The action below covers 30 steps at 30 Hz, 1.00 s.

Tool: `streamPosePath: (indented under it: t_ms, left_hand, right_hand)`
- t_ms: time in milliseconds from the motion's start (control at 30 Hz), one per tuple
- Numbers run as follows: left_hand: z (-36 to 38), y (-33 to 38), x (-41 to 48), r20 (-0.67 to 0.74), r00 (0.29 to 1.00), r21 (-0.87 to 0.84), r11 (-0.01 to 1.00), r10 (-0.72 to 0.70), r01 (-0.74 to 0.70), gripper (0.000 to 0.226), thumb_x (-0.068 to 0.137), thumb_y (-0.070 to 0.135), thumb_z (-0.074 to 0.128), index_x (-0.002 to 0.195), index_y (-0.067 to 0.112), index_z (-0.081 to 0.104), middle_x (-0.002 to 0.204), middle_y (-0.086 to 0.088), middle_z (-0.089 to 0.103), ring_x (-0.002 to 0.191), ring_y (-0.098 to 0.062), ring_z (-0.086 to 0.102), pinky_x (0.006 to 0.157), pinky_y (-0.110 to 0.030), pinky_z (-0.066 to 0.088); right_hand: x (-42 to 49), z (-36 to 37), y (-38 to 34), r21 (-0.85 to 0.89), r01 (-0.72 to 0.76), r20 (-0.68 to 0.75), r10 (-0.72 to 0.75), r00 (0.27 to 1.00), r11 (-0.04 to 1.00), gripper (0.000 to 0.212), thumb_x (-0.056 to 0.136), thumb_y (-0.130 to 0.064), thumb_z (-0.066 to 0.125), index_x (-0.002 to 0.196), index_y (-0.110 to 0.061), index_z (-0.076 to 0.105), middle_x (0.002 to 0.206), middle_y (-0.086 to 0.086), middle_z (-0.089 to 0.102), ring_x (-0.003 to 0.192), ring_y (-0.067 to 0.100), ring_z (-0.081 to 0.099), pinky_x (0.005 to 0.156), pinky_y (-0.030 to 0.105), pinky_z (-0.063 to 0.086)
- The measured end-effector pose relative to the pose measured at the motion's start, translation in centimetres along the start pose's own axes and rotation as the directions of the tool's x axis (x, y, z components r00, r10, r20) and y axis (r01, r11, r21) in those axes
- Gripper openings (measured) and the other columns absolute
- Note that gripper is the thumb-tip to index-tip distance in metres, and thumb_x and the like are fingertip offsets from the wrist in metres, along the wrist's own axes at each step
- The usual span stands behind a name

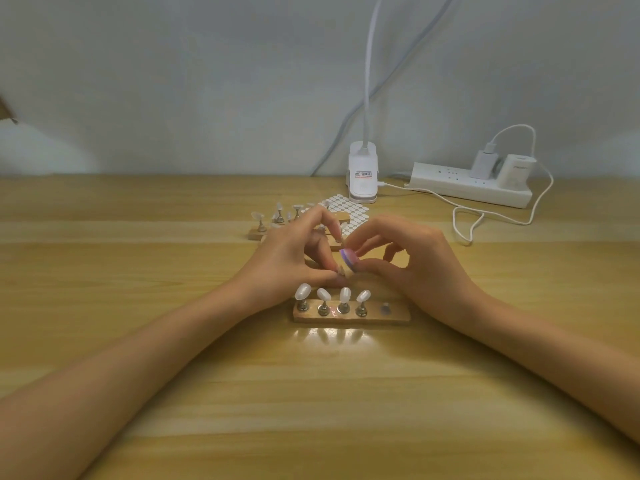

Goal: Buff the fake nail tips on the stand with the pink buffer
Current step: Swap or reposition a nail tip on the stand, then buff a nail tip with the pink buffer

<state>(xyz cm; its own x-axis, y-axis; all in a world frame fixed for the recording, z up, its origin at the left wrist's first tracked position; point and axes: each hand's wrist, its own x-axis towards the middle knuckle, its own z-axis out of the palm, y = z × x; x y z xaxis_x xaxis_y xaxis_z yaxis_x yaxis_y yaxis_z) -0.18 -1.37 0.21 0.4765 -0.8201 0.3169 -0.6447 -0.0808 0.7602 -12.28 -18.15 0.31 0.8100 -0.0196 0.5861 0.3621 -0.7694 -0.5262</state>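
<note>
Buffing | right hand pinched buffer | left hand pinched one tip, just behind stand | risk: tip could slip or pop loose if I pressed too hard

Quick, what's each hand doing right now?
Left hand: pinches a nail tip.
Right hand: pinches the pink buffer against that tip.
</note>
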Motion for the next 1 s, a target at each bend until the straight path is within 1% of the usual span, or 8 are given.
streamPosePath:
  t_ms: [100, 200, 367, 500, 600, 733, 833, 1000]
  left_hand:
    - [-0.8, -0.2, -0.6, 0.063, 0.998, -0.019, 1.000, -0.012, 0.013, 0.049, 0.075, 0.003, 0.084, 0.109, 0.021, 0.055, 0.068, 0.007, 0.069, 0.068, -0.002, 0.068, 0.066, -0.011, 0.048]
    - [-1.8, -0.1, -1.2, 0.158, 0.987, -0.036, 0.999, -0.018, 0.024, 0.052, 0.077, 0.003, 0.083, 0.117, 0.022, 0.055, 0.070, 0.006, 0.068, 0.060, 0.005, 0.062, 0.059, -0.005, 0.043]
    - [-2.1, 0.0, -1.5, 0.228, 0.973, -0.053, 0.998, -0.030, 0.043, 0.053, 0.079, 0.000, 0.081, 0.121, 0.019, 0.053, 0.072, 0.005, 0.069, 0.062, 0.003, 0.064, 0.062, -0.004, 0.043]
    - [-1.9, -0.1, -1.4, 0.067, 0.995, -0.161, 0.983, -0.079, 0.089, 0.054, 0.075, 0.003, 0.083, 0.116, 0.023, 0.055, 0.079, -0.002, 0.075, 0.080, -0.016, 0.075, 0.077, -0.020, 0.055]
    - [-1.4, 0.1, -1.3, -0.018, 0.996, -0.128, 0.989, -0.083, 0.080, 0.052, 0.074, 0.005, 0.085, 0.115, 0.022, 0.056, 0.081, 0.000, 0.077, 0.079, -0.011, 0.074, 0.074, -0.015, 0.052]
    - [-0.7, 0.4, -1.2, -0.063, 0.994, -0.080, 0.993, -0.086, 0.081, 0.054, 0.073, 0.004, 0.085, 0.116, 0.021, 0.057, 0.079, 0.004, 0.077, 0.076, -0.004, 0.072, 0.072, -0.011, 0.050]
    - [-0.3, 0.5, -1.1, -0.086, 0.993, -0.066, 0.995, -0.080, 0.074, 0.058, 0.072, 0.004, 0.087, 0.117, 0.021, 0.056, 0.076, 0.005, 0.076, 0.072, -0.004, 0.072, 0.070, -0.011, 0.050]
    - [0.1, 0.4, -1.0, -0.103, 0.992, -0.083, 0.995, -0.070, 0.062, 0.053, 0.071, 0.007, 0.088, 0.112, 0.019, 0.056, 0.070, 0.001, 0.074, 0.069, -0.008, 0.071, 0.072, -0.016, 0.053]
  right_hand:
    - [-0.4, -0.3, -0.2, 0.127, -0.078, -0.027, 0.082, 0.996, 0.989, 0.021, 0.088, -0.030, 0.066, 0.103, -0.016, 0.064, 0.101, -0.011, 0.068, 0.097, 0.007, 0.068, 0.063, 0.027, 0.058]
    - [-1.0, -0.8, 0.2, 0.186, -0.156, 0.038, 0.151, 0.988, 0.970, 0.018, 0.093, -0.014, 0.066, 0.108, -0.017, 0.058, 0.102, -0.009, 0.065, 0.094, 0.014, 0.068, 0.068, 0.026, 0.057]
    - [-1.3, -1.0, -0.2, 0.378, -0.235, 0.158, 0.188, 0.969, 0.896, 0.021, 0.090, -0.028, 0.062, 0.109, -0.019, 0.055, 0.099, -0.008, 0.062, 0.086, 0.021, 0.071, 0.047, 0.030, 0.055]
    - [-1.1, -1.0, -0.3, 0.281, -0.179, 0.098, 0.157, 0.983, 0.943, 0.020, 0.090, -0.028, 0.063, 0.110, -0.024, 0.057, 0.103, -0.011, 0.062, 0.093, 0.019, 0.069, 0.054, 0.024, 0.056]
    - [-0.9, -0.7, -0.6, 0.212, -0.153, 0.046, 0.147, 0.988, 0.965, 0.022, 0.088, -0.038, 0.064, 0.106, -0.025, 0.061, 0.101, -0.011, 0.063, 0.099, 0.015, 0.068, 0.060, 0.033, 0.060]
    - [-0.7, -0.6, -0.4, 0.084, -0.105, 0.036, 0.102, 0.994, 0.991, 0.013, 0.090, -0.027, 0.069, 0.100, -0.019, 0.068, 0.101, -0.011, 0.063, 0.096, 0.007, 0.067, 0.063, 0.020, 0.055]
    - [-0.3, -0.4, -0.6, -0.003, -0.038, 0.036, 0.038, 0.999, 0.999, 0.019, 0.088, -0.028, 0.070, 0.101, -0.014, 0.071, 0.100, -0.006, 0.068, 0.096, 0.008, 0.066, 0.067, 0.027, 0.057]
    - [0.0, 0.0, -0.4, -0.018, 0.011, 0.094, -0.009, 0.996, 1.000, 0.007, 0.086, -0.011, 0.075, 0.092, -0.009, 0.073, 0.094, 0.000, 0.067, 0.089, 0.014, 0.064, 0.075, 0.034, 0.055]
